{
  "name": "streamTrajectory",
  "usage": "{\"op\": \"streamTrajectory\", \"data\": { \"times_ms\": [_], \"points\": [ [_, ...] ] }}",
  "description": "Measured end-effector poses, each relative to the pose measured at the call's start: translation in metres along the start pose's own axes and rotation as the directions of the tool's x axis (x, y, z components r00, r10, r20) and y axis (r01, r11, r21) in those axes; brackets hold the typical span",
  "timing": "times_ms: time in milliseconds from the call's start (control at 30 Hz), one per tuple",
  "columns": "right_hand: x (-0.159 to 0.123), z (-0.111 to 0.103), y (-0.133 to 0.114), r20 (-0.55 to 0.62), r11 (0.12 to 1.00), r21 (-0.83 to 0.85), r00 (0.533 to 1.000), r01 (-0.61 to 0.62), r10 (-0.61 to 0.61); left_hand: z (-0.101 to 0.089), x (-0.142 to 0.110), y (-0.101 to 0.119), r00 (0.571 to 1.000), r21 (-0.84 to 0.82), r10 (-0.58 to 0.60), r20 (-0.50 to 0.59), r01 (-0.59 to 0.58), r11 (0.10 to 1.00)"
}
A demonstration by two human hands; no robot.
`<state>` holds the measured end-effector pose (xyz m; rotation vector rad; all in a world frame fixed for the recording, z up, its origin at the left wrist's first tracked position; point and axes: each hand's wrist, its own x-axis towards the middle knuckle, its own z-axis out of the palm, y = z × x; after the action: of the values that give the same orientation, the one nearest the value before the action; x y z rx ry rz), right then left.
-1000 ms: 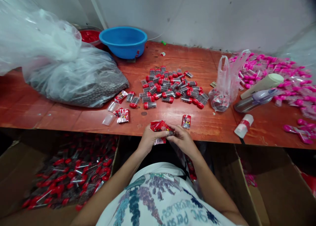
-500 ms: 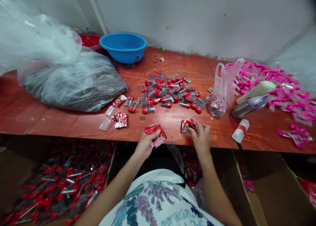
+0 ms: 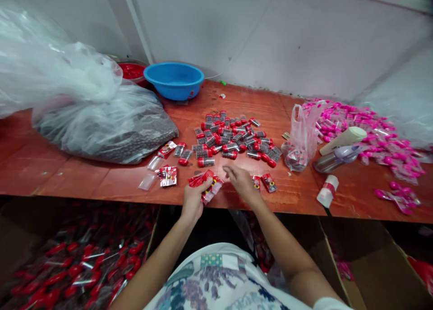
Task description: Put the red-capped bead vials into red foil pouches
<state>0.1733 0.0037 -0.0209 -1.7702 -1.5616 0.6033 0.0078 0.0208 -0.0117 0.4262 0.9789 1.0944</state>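
By the red table's front edge (image 3: 297, 205), with wood between it and the little tubes (image 3: 230, 146), grips red packets (image 3: 214, 188) in the left hand (image 3: 195, 197) and curls the right hand (image 3: 242, 182), cannot tell if around anything. At the pale wall (image 3: 216, 30), has one blue bowl (image 3: 174, 85) and, beside the right hand, two other packets (image 3: 269, 182).

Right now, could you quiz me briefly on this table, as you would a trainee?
1. Which hand holds the fanned red packets?
2. True or false: the blue plastic basin stands nearer the wall than the heap of red-capped clear tubes.
3. Fill in: a plastic carrier bag stands between those tubes and a heap of bright ____ pieces.

Key: 1. The left hand. 2. True. 3. Pink.
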Motion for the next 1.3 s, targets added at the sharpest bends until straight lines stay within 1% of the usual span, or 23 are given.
{"op": "streamTrajectory", "data": {
  "times_ms": [33,100,133,167,233,333,533,567,600,633,667,700,733,767,800,867,967,1067,1133,1200,1300],
  "points": [
    [0.013,-0.001,0.003,-0.069,0.989,-0.126,0.995,-0.073,0.065,0.0,0.003,0.002,1.0,-0.028,-0.015,-0.021,0.014,1.0],
    [0.036,0.001,0.006,-0.108,0.922,-0.329,0.978,-0.206,0.179,-0.002,0.007,0.007,0.997,-0.066,-0.067,-0.048,0.063,0.996],
    [0.045,0.003,0.007,-0.115,0.884,-0.4,0.97,-0.243,0.215,-0.003,0.009,0.01,0.995,-0.081,-0.09,-0.05,0.086,0.993],
    [0.051,0.006,0.006,-0.111,0.852,-0.454,0.965,-0.263,0.238,-0.005,0.01,0.013,0.992,-0.092,-0.112,-0.05,0.108,0.99],
    [0.053,0.011,0.004,-0.101,0.818,-0.513,0.965,-0.26,0.243,-0.01,0.013,0.018,0.988,-0.106,-0.147,-0.046,0.141,0.984],
    [0.04,0.02,0.001,-0.101,0.814,-0.531,0.971,-0.236,0.216,-0.018,0.016,0.025,0.981,-0.118,-0.19,-0.033,0.185,0.976],
    [-0.011,0.038,-0.002,-0.133,0.916,-0.365,0.983,-0.166,0.125,-0.029,0.023,0.034,0.963,-0.171,-0.269,-0.029,0.26,0.95],
    [-0.019,0.041,-0.005,-0.142,0.938,-0.303,0.981,-0.168,0.13,-0.031,0.024,0.035,0.96,-0.176,-0.279,-0.027,0.27,0.947],
    [-0.026,0.044,-0.009,-0.16,0.964,-0.194,0.976,-0.181,0.151,-0.031,0.025,0.036,0.956,-0.18,-0.291,-0.023,0.282,0.942],
    [-0.033,0.047,-0.014,-0.182,0.981,-0.029,0.966,-0.192,0.184,-0.032,0.025,0.037,0.953,-0.184,-0.303,-0.018,0.294,0.938],
    [-0.039,0.049,-0.022,-0.194,0.966,0.17,0.954,-0.196,0.228,-0.032,0.025,0.037,0.95,-0.188,-0.311,-0.011,0.304,0.934],
    [-0.045,0.051,-0.03,-0.193,0.911,0.366,0.942,-0.19,0.274,-0.032,0.025,0.038,0.949,-0.193,-0.316,-0.003,0.309,0.931],
    [-0.05,0.053,-0.039,-0.178,0.835,0.521,0.934,-0.178,0.31,-0.031,0.024,0.038,0.948,-0.198,-0.318,0.005,0.312,0.929],
    [-0.054,0.054,-0.048,-0.158,0.771,0.615,0.932,-0.166,0.327,-0.03,0.022,0.037,0.948,-0.199,-0.317,0.015,0.313,0.929],
    [-0.057,0.054,-0.057,-0.145,0.731,0.665,0.933,-0.154,0.328,-0.028,0.02,0.037,0.949,-0.196,-0.314,0.025,0.312,0.929],
    [-0.06,0.053,-0.069,-0.147,0.712,0.69,0.938,-0.13,0.314,-0.025,0.015,0.034,0.951,-0.183,-0.305,0.042,0.307,0.934],
    [-0.061,0.049,-0.073,-0.194,0.744,0.661,0.936,-0.096,0.293,-0.019,0.005,0.03,0.961,-0.169,-0.27,0.056,0.275,0.946],
    [-0.063,0.045,-0.067,-0.224,0.756,0.65,0.93,-0.081,0.292,-0.014,-0.004,0.027,0.973,-0.175,-0.228,0.031,0.23,0.957],
    [-0.066,0.042,-0.061,-0.22,0.77,0.633,0.936,-0.076,0.274,-0.01,-0.008,0.025,0.979,-0.171,-0.204,0.01,0.203,0.964],
    [-0.069,0.038,-0.056,-0.206,0.799,0.599,0.951,-0.062,0.229,-0.006,-0.01,0.022,0.986,-0.158,-0.164,0.001,0.162,0.974],
    [-0.073,0.031,-0.049,-0.202,0.837,0.546,0.965,-0.03,0.166,0.0,-0.013,0.016,0.997,-0.123,-0.075,0.021,0.077,0.989]
  ]
}}
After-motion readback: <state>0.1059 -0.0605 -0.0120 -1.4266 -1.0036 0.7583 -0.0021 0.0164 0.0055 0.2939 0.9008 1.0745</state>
